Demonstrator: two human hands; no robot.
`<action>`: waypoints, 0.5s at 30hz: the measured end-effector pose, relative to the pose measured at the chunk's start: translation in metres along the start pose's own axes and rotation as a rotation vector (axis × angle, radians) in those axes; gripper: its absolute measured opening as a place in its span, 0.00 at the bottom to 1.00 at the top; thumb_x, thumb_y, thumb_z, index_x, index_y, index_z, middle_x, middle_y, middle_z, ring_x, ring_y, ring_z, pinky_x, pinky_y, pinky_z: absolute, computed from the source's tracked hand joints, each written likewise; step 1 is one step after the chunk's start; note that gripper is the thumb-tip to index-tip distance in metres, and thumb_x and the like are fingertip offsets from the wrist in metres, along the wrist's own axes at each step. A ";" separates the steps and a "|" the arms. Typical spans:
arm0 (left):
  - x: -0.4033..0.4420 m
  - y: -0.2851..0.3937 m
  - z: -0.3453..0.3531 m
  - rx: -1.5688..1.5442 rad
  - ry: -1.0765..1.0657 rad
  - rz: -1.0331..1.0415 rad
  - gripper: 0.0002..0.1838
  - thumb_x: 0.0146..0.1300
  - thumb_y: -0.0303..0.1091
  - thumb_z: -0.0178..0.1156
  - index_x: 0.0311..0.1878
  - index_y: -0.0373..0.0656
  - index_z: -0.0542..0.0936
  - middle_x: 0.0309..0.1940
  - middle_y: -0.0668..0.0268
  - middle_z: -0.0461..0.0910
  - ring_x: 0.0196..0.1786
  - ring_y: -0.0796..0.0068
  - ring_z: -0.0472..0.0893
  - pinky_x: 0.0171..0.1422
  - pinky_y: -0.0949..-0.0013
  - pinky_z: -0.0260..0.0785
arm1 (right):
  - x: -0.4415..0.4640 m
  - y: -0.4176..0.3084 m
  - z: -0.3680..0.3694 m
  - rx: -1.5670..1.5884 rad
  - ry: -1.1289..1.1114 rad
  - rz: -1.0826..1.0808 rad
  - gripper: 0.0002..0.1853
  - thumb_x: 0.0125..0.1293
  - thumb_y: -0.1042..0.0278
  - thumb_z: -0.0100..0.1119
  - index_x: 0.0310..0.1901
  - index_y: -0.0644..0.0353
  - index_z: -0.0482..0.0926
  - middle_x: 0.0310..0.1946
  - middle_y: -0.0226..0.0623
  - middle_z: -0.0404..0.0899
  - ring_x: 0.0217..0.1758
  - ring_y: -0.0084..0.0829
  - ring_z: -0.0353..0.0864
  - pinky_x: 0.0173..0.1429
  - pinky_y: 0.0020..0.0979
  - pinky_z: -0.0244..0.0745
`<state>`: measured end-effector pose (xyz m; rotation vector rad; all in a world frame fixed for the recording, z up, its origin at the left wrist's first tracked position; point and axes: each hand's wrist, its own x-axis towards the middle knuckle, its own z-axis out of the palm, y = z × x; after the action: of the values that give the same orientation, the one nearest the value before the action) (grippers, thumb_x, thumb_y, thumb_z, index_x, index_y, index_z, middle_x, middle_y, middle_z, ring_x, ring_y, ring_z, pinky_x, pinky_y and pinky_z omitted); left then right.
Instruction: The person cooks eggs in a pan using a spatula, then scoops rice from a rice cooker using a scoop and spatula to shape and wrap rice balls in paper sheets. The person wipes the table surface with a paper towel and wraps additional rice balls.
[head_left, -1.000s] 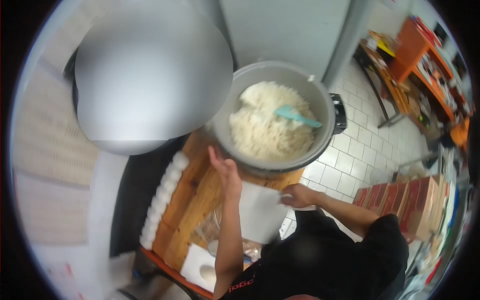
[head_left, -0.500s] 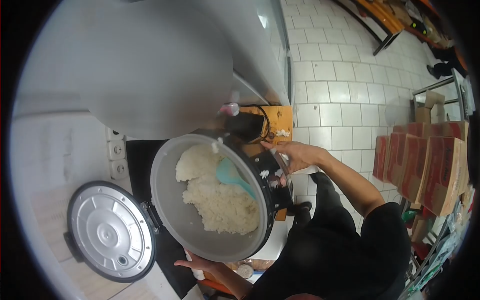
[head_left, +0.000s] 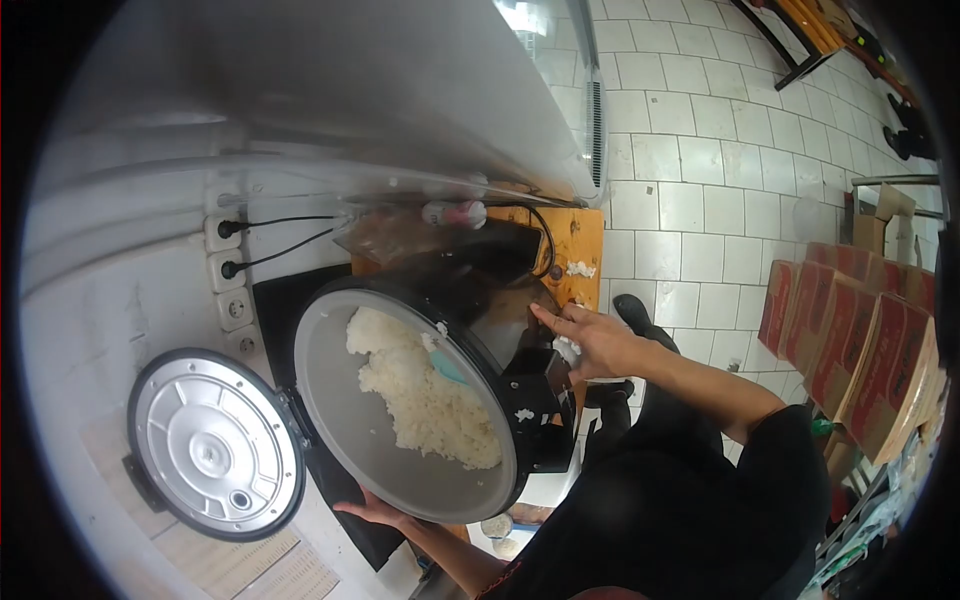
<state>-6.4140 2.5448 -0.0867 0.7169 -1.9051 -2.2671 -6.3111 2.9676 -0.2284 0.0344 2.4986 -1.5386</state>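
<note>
A large black rice cooker (head_left: 440, 275) stands tilted, its grey inner pot (head_left: 335, 420) open toward me. Cooked rice (head_left: 430, 400) is heaped in the pot. A teal rice paddle (head_left: 447, 368) rests in it, mostly hidden by the rim. At the cooker's outer side, my right hand (head_left: 600, 343) holds the body near a black fitting, fingers stretched along it. My left hand (head_left: 378, 511) holds the opposite side, close to the lower rim; some of its fingers are hidden. The hinged metal lid (head_left: 215, 450) hangs wide open at the left.
Wall sockets (head_left: 232, 270) with two plugged cables are behind the cooker. Rice bits (head_left: 580, 269) lie on the wooden table (head_left: 575, 235), near a pink-and-white item (head_left: 455, 214). Red-and-brown cartons (head_left: 850, 340) are stacked at right on the tiled floor (head_left: 690, 210).
The cooker has tipped further, and its rim covers more of the paddle. Both hands stay on it. A large blurred grey shape at upper left is gone, uncovering the plugs.
</note>
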 end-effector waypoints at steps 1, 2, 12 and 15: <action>0.001 0.000 -0.003 -0.009 -0.004 -0.002 0.62 0.56 0.83 0.45 0.69 0.25 0.63 0.66 0.50 0.68 0.66 0.56 0.69 0.71 0.58 0.60 | -0.003 0.000 0.004 -0.008 0.014 -0.003 0.67 0.39 0.43 0.79 0.78 0.53 0.47 0.45 0.49 0.71 0.51 0.50 0.76 0.55 0.42 0.72; 0.004 0.000 -0.007 0.031 -0.048 0.021 0.62 0.56 0.82 0.46 0.69 0.25 0.63 0.65 0.50 0.69 0.66 0.57 0.69 0.70 0.60 0.60 | -0.006 -0.001 0.009 -0.016 0.029 -0.006 0.67 0.39 0.43 0.79 0.78 0.52 0.47 0.45 0.49 0.71 0.51 0.50 0.76 0.55 0.41 0.72; 0.039 -0.007 -0.046 -0.026 -0.355 0.007 0.65 0.55 0.83 0.46 0.72 0.25 0.55 0.68 0.50 0.65 0.67 0.57 0.68 0.70 0.59 0.60 | -0.035 -0.009 0.067 -0.048 0.138 -0.010 0.65 0.43 0.47 0.79 0.77 0.57 0.46 0.46 0.49 0.69 0.51 0.49 0.74 0.55 0.42 0.72; 0.045 -0.007 -0.052 -0.053 -0.298 -0.006 0.65 0.55 0.83 0.46 0.72 0.24 0.56 0.68 0.50 0.65 0.67 0.57 0.68 0.71 0.59 0.60 | -0.042 -0.014 0.082 -0.046 0.164 -0.004 0.65 0.43 0.47 0.79 0.77 0.56 0.46 0.46 0.49 0.69 0.51 0.50 0.74 0.55 0.43 0.72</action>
<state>-6.4311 2.4823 -0.1122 0.3960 -1.9501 -2.5385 -6.2588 2.8920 -0.2444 0.1550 2.6601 -1.5374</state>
